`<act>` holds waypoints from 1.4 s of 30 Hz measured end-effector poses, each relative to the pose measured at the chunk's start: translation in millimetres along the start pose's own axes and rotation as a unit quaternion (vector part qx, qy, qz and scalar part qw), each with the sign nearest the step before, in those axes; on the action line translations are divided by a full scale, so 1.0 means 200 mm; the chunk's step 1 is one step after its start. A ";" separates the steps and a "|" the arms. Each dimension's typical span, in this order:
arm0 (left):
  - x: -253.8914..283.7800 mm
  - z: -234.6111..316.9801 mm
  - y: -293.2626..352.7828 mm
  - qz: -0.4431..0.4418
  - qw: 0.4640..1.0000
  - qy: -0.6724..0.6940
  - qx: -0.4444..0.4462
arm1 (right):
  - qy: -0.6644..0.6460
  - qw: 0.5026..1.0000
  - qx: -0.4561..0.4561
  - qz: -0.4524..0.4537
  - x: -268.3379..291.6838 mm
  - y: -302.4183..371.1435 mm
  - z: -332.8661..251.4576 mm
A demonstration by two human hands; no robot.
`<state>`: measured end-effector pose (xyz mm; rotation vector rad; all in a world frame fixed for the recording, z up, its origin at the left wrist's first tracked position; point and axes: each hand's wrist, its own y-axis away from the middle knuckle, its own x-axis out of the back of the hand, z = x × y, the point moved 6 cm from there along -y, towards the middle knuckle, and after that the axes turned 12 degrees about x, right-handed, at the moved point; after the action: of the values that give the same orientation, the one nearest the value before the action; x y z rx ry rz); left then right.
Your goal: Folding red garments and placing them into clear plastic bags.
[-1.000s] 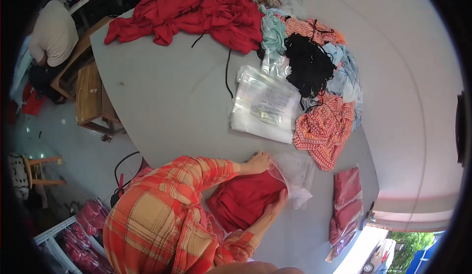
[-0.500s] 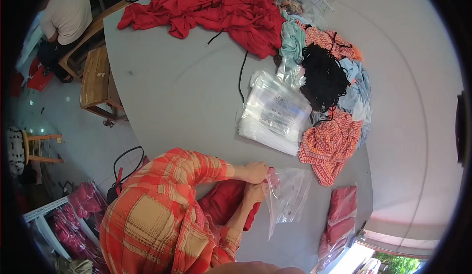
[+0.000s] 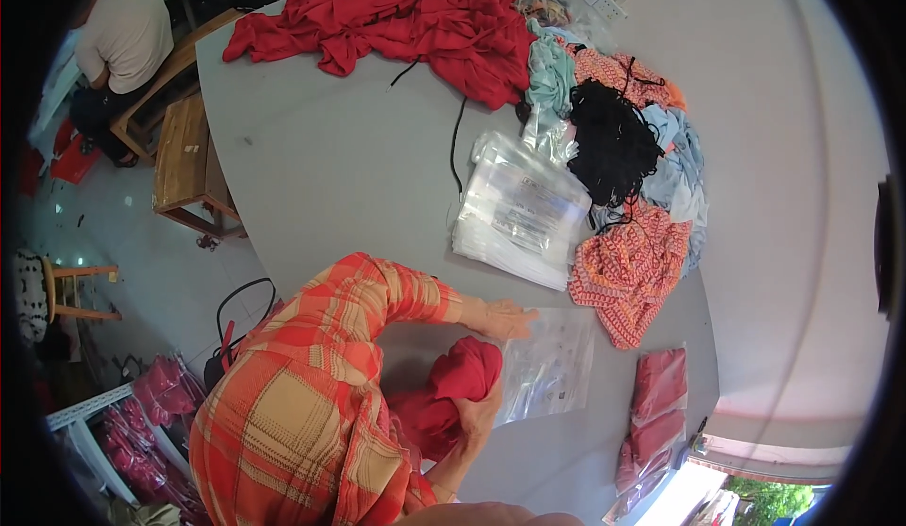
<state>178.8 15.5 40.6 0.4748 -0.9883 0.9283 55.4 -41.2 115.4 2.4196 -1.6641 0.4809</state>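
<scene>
A folded red cloth garment (image 3: 464, 367) is bunched up in my right hand (image 3: 479, 411), whose fingers are wrapped round its side. My left hand (image 3: 508, 320) is stretched out over the upper left corner of a clear plastic bag (image 3: 549, 366), its fingers lying flat against the film. The bag rests spread on the grey table, just right of the garment. More red cloth hangs down between my forearms, partly hidden by my plaid sleeve.
A stack of clear bags (image 3: 519, 215) lies beyond my left hand. Behind it are a black cord bundle (image 3: 613, 144), patterned orange cloth (image 3: 632, 271) and a red cloth heap (image 3: 406, 21). Bagged red garments (image 3: 658, 403) lie at the right. A person (image 3: 132, 31) sits far left.
The bag, raised and gripped at its edge by both hands before, now lies flatter. My right hand has left it and lifted the red garment; my left hand has flattened out.
</scene>
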 end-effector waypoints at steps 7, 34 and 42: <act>-0.03 -0.07 0.15 -0.014 0.954 0.298 0.006 | 0.003 0.999 -0.023 0.040 0.16 -0.07 0.19; 0.04 0.25 0.37 0.206 0.971 0.106 -0.057 | -0.164 0.947 -0.149 0.232 0.32 0.02 0.83; -0.04 0.31 0.47 0.178 0.978 0.080 -0.079 | 0.272 0.932 -0.107 0.213 0.33 0.01 0.72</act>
<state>67.5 19.3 59.3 0.0856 -1.0083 1.1765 100.2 -144.0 3.1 1.5659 -1.8395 0.8814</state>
